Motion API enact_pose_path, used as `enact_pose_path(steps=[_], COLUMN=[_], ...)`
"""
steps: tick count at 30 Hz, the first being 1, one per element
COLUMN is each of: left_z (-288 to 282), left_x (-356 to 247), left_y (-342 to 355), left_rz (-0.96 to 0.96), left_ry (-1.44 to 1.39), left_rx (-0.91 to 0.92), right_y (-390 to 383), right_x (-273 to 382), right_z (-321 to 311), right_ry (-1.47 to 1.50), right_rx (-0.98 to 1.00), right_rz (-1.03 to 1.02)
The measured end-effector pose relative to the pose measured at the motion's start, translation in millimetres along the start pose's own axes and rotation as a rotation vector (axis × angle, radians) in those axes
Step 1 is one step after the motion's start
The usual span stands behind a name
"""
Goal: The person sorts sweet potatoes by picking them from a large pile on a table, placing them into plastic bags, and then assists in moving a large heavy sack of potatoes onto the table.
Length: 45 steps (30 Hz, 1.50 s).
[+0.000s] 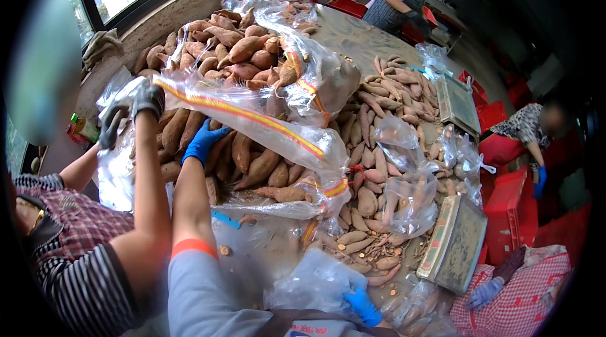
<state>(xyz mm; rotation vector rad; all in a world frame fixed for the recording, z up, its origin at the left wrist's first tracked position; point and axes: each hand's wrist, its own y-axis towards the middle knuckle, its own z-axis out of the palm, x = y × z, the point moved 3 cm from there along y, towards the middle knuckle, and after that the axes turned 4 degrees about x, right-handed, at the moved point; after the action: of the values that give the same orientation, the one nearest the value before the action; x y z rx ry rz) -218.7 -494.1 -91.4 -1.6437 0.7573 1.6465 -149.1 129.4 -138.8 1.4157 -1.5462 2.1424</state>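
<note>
My left hand (202,142), in a blue glove, reaches into a heap of sweet potatoes (257,169) inside a large clear plastic sack. Its visible fingers are spread against the sweet potatoes, none clearly gripped. The sack's edge with a yellow-and-red stripe (246,121) runs just beyond this hand. Low in the view, my right hand (363,304), also blue-gloved, is closed on the side of a clear plastic bag (319,277). That bag lies in front of my body and looks flat. Part of the right hand's grip is hidden.
At my left, a co-worker's dark-gloved hands (140,104) hold the sack's edge. Another sack of sweet potatoes (243,49) stands beyond. Loose sweet potatoes (379,103), filled bags (410,201) and two scales (454,242) cover the right side. Red crates (511,207) and other people surround the table.
</note>
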Motion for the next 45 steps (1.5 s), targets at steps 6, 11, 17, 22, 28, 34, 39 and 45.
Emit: enact_pose_path(steps=[6,11,17,22,28,34,39,45], left_z=[5,8,29,48,108,108,74,68], left_x=[-3,4,-15,-7,-42,-30,-1,9], left_y=[-26,-12,-31,-57,-121,-135,-138,-218], left_rz=[-0.129,-0.112,-0.046,0.008,0.298,0.511,0.410,0.436], left_ry=[-0.120,-0.080,0.097,0.448,0.852,0.887,0.121,1.009], left_rx=[0.200,0.211,0.256,0.372,0.008,-0.191,-0.178,-0.296], right_y=[9,6,11,4,6,9,8,25], right_x=[-24,-6,-24,-6,-15,-22,-14,-44], right_z=[-11,-7,-8,-1,-8,-11,0,-18], right_ry=[-0.070,-0.159,-0.065,0.020,0.015,-0.022,0.175,0.124], right_rx=[0.099,0.087,0.023,0.024,0.017,0.013,0.093,0.094], right_rz=[0.056,0.101,0.053,0.114,0.138,0.100,-0.024,0.013])
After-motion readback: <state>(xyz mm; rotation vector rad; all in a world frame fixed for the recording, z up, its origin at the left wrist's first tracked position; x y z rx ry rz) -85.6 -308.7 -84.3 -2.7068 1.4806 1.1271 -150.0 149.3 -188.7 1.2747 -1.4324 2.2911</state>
